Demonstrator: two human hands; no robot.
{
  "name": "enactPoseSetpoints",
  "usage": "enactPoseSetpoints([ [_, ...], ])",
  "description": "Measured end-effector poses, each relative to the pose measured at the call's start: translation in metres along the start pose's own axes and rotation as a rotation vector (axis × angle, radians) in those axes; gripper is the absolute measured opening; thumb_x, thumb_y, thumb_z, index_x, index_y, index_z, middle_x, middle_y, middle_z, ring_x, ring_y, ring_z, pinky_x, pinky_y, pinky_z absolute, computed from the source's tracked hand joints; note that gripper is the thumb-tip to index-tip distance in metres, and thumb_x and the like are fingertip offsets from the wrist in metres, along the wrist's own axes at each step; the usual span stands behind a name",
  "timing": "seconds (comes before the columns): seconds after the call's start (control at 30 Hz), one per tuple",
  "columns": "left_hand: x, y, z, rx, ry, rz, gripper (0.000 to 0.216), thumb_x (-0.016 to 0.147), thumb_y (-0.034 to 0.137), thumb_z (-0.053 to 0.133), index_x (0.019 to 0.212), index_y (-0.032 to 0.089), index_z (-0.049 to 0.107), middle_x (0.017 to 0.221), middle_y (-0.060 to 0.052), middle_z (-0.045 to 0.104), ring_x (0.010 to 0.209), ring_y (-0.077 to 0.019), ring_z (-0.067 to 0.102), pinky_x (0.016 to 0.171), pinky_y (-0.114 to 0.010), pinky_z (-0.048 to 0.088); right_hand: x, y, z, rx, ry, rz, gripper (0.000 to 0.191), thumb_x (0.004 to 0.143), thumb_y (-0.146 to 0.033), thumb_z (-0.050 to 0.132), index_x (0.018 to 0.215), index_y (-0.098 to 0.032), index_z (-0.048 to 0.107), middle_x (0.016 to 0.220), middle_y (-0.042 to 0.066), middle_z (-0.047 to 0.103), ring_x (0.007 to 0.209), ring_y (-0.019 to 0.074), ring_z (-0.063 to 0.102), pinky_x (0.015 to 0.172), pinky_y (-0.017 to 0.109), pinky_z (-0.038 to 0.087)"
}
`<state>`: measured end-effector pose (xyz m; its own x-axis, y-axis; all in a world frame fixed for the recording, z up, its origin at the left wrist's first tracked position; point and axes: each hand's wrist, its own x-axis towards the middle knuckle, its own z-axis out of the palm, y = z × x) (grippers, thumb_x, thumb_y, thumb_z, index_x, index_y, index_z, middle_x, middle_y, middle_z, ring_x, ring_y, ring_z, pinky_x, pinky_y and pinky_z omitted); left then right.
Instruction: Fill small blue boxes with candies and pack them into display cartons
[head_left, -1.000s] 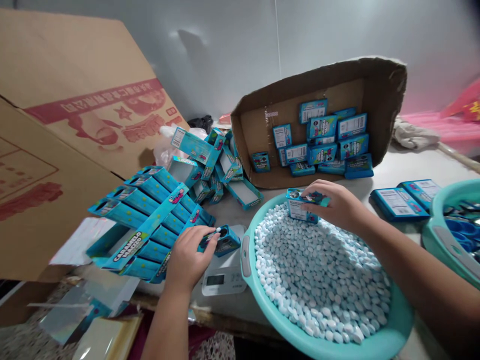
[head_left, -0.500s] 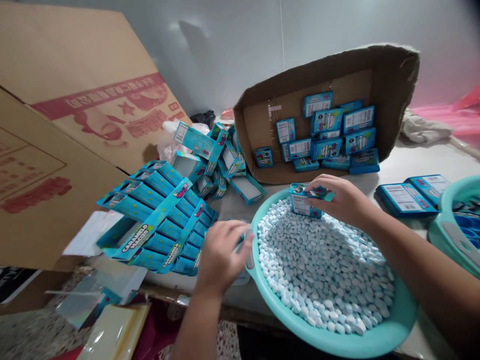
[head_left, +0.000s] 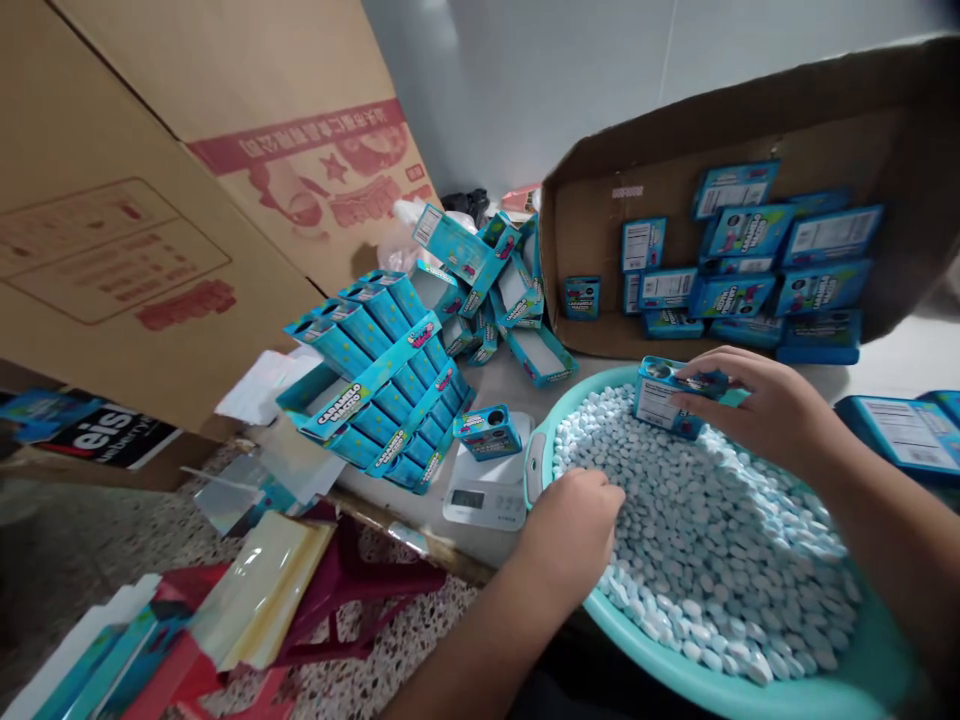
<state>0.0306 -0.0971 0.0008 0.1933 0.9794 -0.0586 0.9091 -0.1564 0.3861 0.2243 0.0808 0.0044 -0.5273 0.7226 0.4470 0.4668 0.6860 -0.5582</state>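
Observation:
My right hand grips a small blue candy box by its end, low over the far side of the pale candies. A round opening shows in its top. My left hand is closed over the left part of the candies, fingertips down; whatever it pinches is hidden. The candies fill a turquoise basin. Left of the basin, another blue candy box with a round hole rests on a white kitchen scale, whose display is too small to read.
Stacked blue display trays of boxes stand left of the scale. Behind them lies a heap of open blue cartons. A tipped cardboard box holds several candy boxes. Large brown cartons rise at left; a dark red stool is below.
My left hand has moved from beside the scale to the candies, uncovering the box on the scale. My right hand still holds its box above the basin. The view has shifted left.

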Motion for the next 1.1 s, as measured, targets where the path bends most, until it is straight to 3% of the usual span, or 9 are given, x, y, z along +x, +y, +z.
enactPoseSetpoints([
  [0.17, -0.003, -0.015, 0.009, -0.188, 0.149, 0.116, 0.025, 0.091, 0.010, 0.052, 0.107, 0.017, 0.071, 0.102, -0.009, 0.071, 0.100, -0.0219, 0.063, 0.091, -0.038, 0.055, -0.001, -0.004, -0.001, -0.004, 0.000, 0.003, 0.022, 0.084, -0.040, 0.074, 0.097, -0.023, 0.070, 0.103, 0.006, 0.070, 0.089, 0.0213, 0.066, 0.060, 0.028, 0.049],
  [0.3, -0.007, -0.028, -0.006, -0.288, 0.305, 0.173, 0.028, 0.093, 0.013, 0.054, 0.115, 0.020, 0.071, 0.108, -0.009, 0.074, 0.103, -0.0202, 0.066, 0.096, -0.038, 0.055, 0.000, -0.006, -0.001, -0.005, -0.003, 0.033, 0.024, 0.084, -0.042, 0.072, 0.097, -0.022, 0.071, 0.104, 0.008, 0.070, 0.088, 0.0226, 0.066, 0.059, 0.029, 0.050],
  [0.43, -0.017, -0.059, -0.043, -0.180, 0.532, 0.016, 0.022, 0.094, 0.020, 0.056, 0.107, 0.020, 0.074, 0.107, -0.008, 0.075, 0.102, -0.0215, 0.068, 0.096, -0.038, 0.055, 0.001, -0.007, -0.002, 0.004, -0.020, 0.044, 0.024, 0.084, -0.042, 0.072, 0.096, -0.022, 0.071, 0.102, 0.007, 0.070, 0.088, 0.0219, 0.065, 0.063, 0.030, 0.051],
  [0.6, -0.019, -0.094, -0.070, -0.067, 0.667, -0.247, 0.020, 0.092, 0.028, 0.059, 0.102, 0.021, 0.076, 0.105, -0.005, 0.076, 0.096, -0.0213, 0.070, 0.088, -0.033, 0.058, 0.001, -0.010, -0.003, 0.021, -0.027, 0.053, 0.023, 0.084, -0.039, 0.073, 0.097, -0.020, 0.071, 0.102, 0.007, 0.070, 0.089, 0.0209, 0.065, 0.067, 0.029, 0.050],
  [0.77, -0.008, -0.106, -0.061, -0.090, 0.673, -0.296, 0.019, 0.089, 0.028, 0.063, 0.100, 0.021, 0.076, 0.100, -0.004, 0.076, 0.088, -0.0207, 0.071, 0.086, -0.033, 0.058, 0.001, -0.009, -0.002, 0.015, -0.011, 0.061, 0.026, 0.083, -0.042, 0.074, 0.096, -0.020, 0.071, 0.101, 0.007, 0.070, 0.088, 0.0214, 0.065, 0.068, 0.031, 0.050],
  [1.1, -0.010, -0.110, -0.052, -0.118, 0.657, -0.249, 0.016, 0.088, 0.030, 0.066, 0.096, 0.021, 0.077, 0.101, -0.005, 0.076, 0.096, -0.0217, 0.070, 0.092, -0.035, 0.056, 0.001, -0.008, -0.003, 0.027, -0.028, 0.038, 0.022, 0.085, -0.038, 0.074, 0.097, -0.020, 0.071, 0.101, 0.005, 0.069, 0.088, 0.0196, 0.064, 0.073, 0.032, 0.048],
])
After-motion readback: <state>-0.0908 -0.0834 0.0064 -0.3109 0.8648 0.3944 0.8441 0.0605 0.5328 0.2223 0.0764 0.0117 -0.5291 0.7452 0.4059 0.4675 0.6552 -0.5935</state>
